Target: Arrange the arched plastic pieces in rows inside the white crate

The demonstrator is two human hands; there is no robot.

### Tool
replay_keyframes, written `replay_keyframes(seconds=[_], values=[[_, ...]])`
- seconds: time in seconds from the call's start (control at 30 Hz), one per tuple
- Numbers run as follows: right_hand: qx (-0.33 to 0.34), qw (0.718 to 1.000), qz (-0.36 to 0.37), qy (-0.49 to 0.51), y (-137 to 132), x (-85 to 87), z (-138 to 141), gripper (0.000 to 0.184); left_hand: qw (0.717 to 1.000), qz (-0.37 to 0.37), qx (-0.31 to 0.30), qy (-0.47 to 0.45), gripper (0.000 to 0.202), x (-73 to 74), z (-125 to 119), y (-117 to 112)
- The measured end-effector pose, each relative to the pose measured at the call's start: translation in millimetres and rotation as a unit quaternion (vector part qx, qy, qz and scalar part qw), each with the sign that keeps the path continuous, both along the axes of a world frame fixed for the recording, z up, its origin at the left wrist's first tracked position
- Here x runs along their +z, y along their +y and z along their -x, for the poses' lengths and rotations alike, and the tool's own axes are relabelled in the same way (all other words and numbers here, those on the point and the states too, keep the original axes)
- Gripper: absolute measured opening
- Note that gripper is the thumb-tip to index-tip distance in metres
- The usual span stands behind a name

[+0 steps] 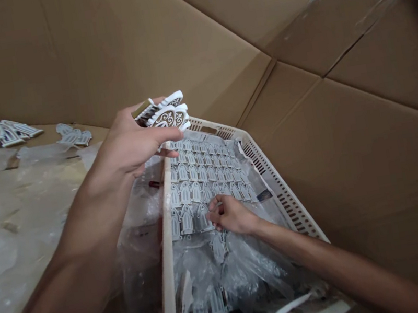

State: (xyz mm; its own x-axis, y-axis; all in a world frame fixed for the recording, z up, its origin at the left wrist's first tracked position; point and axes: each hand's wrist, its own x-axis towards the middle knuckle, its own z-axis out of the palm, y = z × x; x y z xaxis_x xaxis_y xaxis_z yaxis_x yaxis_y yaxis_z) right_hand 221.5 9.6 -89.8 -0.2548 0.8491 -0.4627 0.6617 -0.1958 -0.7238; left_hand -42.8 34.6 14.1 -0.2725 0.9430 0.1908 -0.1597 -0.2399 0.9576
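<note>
The left hand (127,144) fingers clamp a stack of arch-shaped pieces (167,114), whose long axes run rightward past the fingertips. The right hand (231,215) fingers curl on an arch piece (204,216) in the crate (278,190); its tip points away and the grip is unclear. The crate rim lies close to the right.

Matt brown cardboard (353,165), creased and rough at its seams, walls in a cream plastic crate (272,178) with smooth slotted sides. Crinkled clear plastic film (247,272) lines it, catching glossy highlights. Small arch-shaped pieces (197,179) look like smooth moulded plastic, grey-white with a dull sheen. The stack (166,113) above shows a printed brown face.
</note>
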Motion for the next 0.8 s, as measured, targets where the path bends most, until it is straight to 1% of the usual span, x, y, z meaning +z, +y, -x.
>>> replay_keyframes(seconds=[0.1,0.2,0.27,0.33,0.4,0.43,0.47,0.5,0.57,0.63,0.7,0.73,0.8], values=[[0.037,0.999,-0.031,-0.007,2,-6.7,1,0.017,1.000,0.023,-0.016,-0.008,0.049,2.0,-3,0],[0.093,0.989,-0.102,-0.054,5,-13.0,2,0.013,0.994,0.073,-0.061,-0.058,0.046,4.9,-4,-2],[0.131,0.976,-0.152,-0.082,9,-13.3,4,0.013,0.983,0.097,-0.132,-0.080,0.036,5.4,-3,-4],[0.159,0.964,-0.190,-0.093,15,-6.5,5,0.015,0.965,0.105,-0.224,-0.087,0.026,4.6,-1,-5],[0.158,0.961,-0.220,-0.058,23,10.2,7,0.017,0.945,0.096,-0.298,-0.099,0.024,3.2,2,-6],[0.152,0.960,-0.234,-0.016,27,22.3,8,0.016,0.937,0.087,-0.319,-0.111,0.027,2.7,2,-6],[0.143,0.958,-0.247,0.037,30,36.2,9,0.016,0.932,0.077,-0.332,-0.123,0.032,2.4,2,-6],[0.139,0.952,-0.255,0.096,34,51.3,11,0.021,0.928,0.069,-0.341,-0.135,0.037,2.3,2,-6],[0.145,0.934,-0.261,0.196,37,81.3,17,0.039,0.922,0.062,-0.350,-0.155,0.047,3.1,-1,-7],[0.157,0.919,-0.274,0.236,35,105.5,24,0.047,0.920,0.067,-0.349,-0.164,0.052,4.5,-4,-7],[0.138,0.907,-0.323,0.234,31,119.8,31,0.045,0.923,0.078,-0.336,-0.168,0.051,5.4,-7,-7],[0.115,0.899,-0.357,0.226,28,123.1,35,0.041,0.926,0.085,-0.325,-0.171,0.048,5.2,-9,-7],[0.071,0.883,-0.419,0.200,22,123.9,41,0.035,0.930,0.093,-0.299,-0.191,0.039,3.6,-12,-6]])
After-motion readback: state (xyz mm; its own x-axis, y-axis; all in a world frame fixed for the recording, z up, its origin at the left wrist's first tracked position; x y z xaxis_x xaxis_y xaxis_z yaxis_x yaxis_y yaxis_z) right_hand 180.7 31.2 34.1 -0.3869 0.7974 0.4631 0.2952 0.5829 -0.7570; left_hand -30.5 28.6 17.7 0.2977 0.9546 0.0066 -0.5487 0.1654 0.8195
